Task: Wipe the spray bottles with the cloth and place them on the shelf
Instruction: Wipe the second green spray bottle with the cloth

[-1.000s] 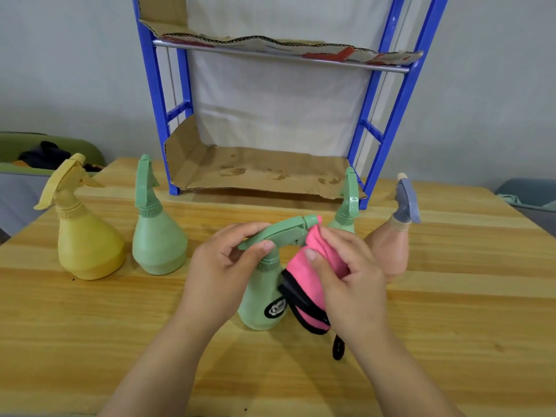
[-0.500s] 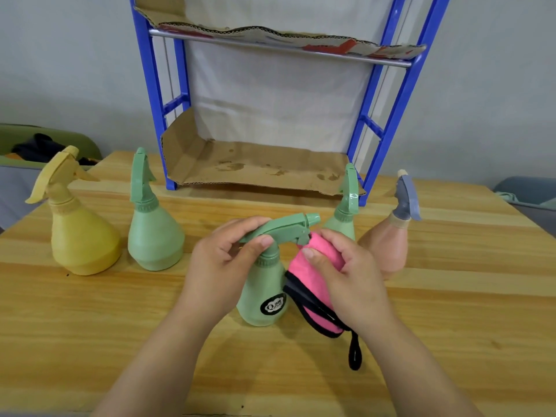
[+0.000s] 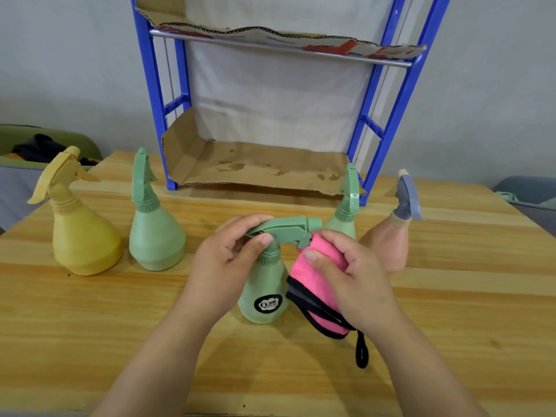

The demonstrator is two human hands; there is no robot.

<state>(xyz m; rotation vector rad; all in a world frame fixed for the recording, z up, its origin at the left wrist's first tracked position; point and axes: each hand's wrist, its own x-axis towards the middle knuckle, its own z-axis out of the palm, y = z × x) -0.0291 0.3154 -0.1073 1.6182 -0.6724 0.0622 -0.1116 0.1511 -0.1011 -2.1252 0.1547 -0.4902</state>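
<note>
Tabletop (image 3: 451, 296): green btl (image 3: 263, 281), prob. "Q" logo (image 3: 267, 303)

On the wooden desk (image 3: 451, 296) stand a yellow bottle (image 3: 81, 236) and a plain green bottle (image 3: 155, 236) at the left, a labelled green bottle (image 3: 264, 293) in the middle, and a rear green bottle (image 3: 346, 218) and a peach bottle (image 3: 388, 245) at the right. A blue shelf (image 3: 388, 139) stands at the far edge, its lowest tier lined with stained cardboard (image 3: 255, 170).

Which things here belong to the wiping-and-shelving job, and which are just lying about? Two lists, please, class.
Job: labelled green bottle, held by the left hand; pink cloth, held by the right hand; yellow bottle; left green bottle; rear green bottle; peach bottle; blue shelf.
Lying about: green seat with a dark bundle, far left; grey-blue object, right edge.
</note>
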